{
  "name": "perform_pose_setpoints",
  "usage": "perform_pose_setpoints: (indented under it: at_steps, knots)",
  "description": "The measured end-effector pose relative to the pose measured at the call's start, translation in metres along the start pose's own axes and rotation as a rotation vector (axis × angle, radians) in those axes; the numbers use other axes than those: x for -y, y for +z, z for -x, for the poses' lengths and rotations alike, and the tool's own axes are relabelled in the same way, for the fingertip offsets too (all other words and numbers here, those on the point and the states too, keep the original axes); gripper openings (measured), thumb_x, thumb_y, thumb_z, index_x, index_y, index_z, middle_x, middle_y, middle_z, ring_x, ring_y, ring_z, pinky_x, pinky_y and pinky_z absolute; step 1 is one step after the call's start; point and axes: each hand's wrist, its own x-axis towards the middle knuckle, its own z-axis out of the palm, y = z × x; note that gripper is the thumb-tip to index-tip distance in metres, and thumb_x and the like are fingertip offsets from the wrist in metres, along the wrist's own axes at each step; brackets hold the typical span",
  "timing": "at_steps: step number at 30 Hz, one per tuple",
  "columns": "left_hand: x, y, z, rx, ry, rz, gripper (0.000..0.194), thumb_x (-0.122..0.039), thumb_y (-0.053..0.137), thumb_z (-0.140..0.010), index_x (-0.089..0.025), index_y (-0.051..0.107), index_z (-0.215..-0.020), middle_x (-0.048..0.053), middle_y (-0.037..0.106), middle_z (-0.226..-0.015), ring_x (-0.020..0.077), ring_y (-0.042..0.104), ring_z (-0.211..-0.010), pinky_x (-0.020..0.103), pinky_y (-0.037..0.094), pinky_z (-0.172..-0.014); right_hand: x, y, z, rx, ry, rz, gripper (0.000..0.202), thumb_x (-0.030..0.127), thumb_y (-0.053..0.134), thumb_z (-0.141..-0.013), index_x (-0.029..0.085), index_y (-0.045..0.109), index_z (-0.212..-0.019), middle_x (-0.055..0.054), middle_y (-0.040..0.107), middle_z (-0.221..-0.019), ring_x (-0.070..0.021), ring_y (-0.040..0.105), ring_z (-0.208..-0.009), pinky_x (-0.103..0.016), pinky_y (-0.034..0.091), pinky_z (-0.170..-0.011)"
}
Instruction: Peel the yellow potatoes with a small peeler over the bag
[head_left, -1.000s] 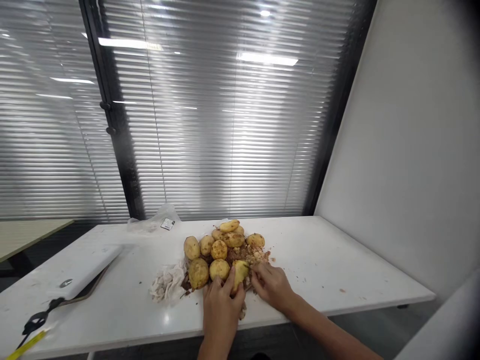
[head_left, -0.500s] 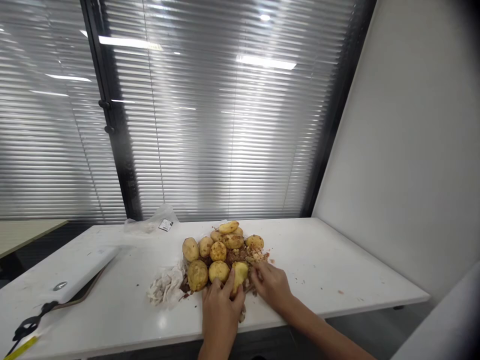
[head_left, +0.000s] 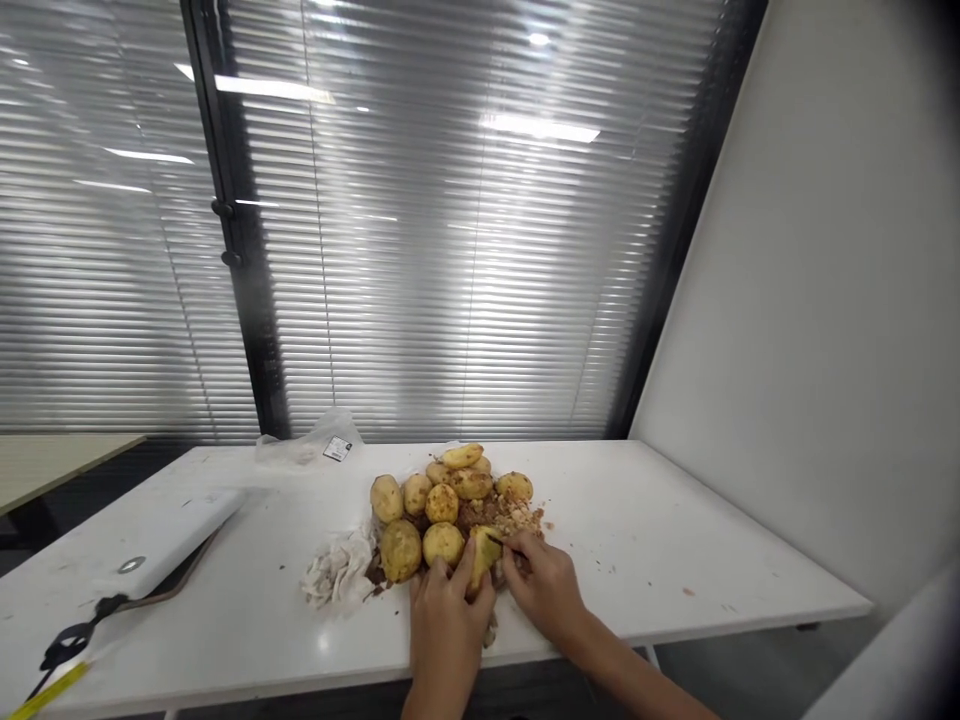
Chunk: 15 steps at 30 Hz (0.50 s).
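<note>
slatted blinds (head_left: pixel 420 250) rise behind a white table (head_left: pixel 645 555), where the left hand (head_left: pixel 448 612) clasps a yellow potato (head_left: pixel 484 552) at the near side of piled potatoes (head_left: pixel 442 503), and the right hand (head_left: pixel 547 588) pinches a thin dark tool (head_left: pixel 494 540) against it. should the surface prove slippery, the potato could twist and the tool skid toward the left hand.

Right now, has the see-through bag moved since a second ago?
No: judged by the dark window frame, the see-through bag lies in the same spot.
</note>
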Motion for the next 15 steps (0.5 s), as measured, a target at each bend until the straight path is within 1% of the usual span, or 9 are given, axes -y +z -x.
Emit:
perform_pose_setpoints:
  at_steps: [2, 6, 8, 10, 11, 15]
  knots:
    - [0.0013, 0.0016, 0.0009, -0.01, -0.005, 0.008, 0.04, -0.031, 0.058, -0.085, -0.031, 0.058, -0.125, 0.007, 0.064, -0.09, 0.024, 0.062, -0.083, 0.04, 0.047, -0.081, -0.0025, -0.0021, -0.0005, 0.032, -0.003, 0.017, 0.019, 0.018, 0.043, -0.088, 0.018, 0.058, -0.076, 0.001, 0.061, -0.059, -0.0122, 0.06, -0.051, -0.02, 0.039, -0.052]
    - [0.0014, 0.0025, 0.0015, -0.01, -0.009, 0.003, 0.039, -0.032, 0.057, -0.085, -0.03, 0.059, -0.124, 0.006, 0.065, -0.088, 0.0241, 0.061, -0.082, 0.04, 0.046, -0.08, -0.0082, -0.0071, -0.0002, -0.01, 0.119, 0.115, 0.021, 0.021, 0.042, -0.088, 0.017, 0.06, -0.076, 0.0, 0.062, -0.058, -0.0128, 0.059, -0.047, -0.021, 0.037, -0.05]
    - [0.0006, 0.0019, 0.0011, -0.006, -0.004, -0.002, 0.039, -0.032, 0.058, -0.085, -0.03, 0.06, -0.123, 0.007, 0.065, -0.087, 0.0239, 0.061, -0.081, 0.039, 0.046, -0.079, -0.0073, -0.0081, 0.0008, 0.015, 0.089, 0.066, 0.022, 0.021, 0.042, -0.089, 0.017, 0.061, -0.078, 0.0, 0.063, -0.059, -0.0124, 0.06, -0.049, -0.02, 0.038, -0.051]
    - [0.0, 0.0013, 0.0008, -0.005, -0.004, -0.002, 0.039, -0.032, 0.057, -0.085, -0.03, 0.059, -0.124, 0.007, 0.065, -0.088, 0.0237, 0.061, -0.08, 0.039, 0.046, -0.078, -0.0049, -0.0072, 0.0016, 0.074, 0.045, -0.012, 0.022, 0.021, 0.041, -0.09, 0.017, 0.061, -0.08, -0.001, 0.064, -0.062, -0.012, 0.062, -0.052, -0.019, 0.04, -0.053]
    - [0.0, 0.0011, 0.0008, -0.008, -0.005, 0.0, 0.039, -0.032, 0.057, -0.085, -0.03, 0.059, -0.124, 0.007, 0.065, -0.087, 0.0238, 0.061, -0.081, 0.039, 0.046, -0.078, -0.0041, -0.0061, 0.0018, 0.096, 0.057, -0.021, 0.023, 0.022, 0.041, -0.09, 0.017, 0.061, -0.08, -0.001, 0.065, -0.063, -0.0123, 0.062, -0.053, -0.02, 0.04, -0.054]
    - [0.0014, 0.0024, 0.0017, -0.024, -0.013, 0.008, 0.041, -0.033, 0.057, -0.085, -0.028, 0.058, -0.125, 0.006, 0.065, -0.085, 0.0234, 0.061, -0.079, 0.038, 0.045, -0.077, -0.0095, -0.0024, 0.0024, 0.148, 0.237, 0.162, 0.023, 0.024, 0.041, -0.088, 0.017, 0.06, -0.076, -0.002, 0.066, -0.06, -0.0159, 0.062, -0.05, -0.023, 0.035, -0.05]
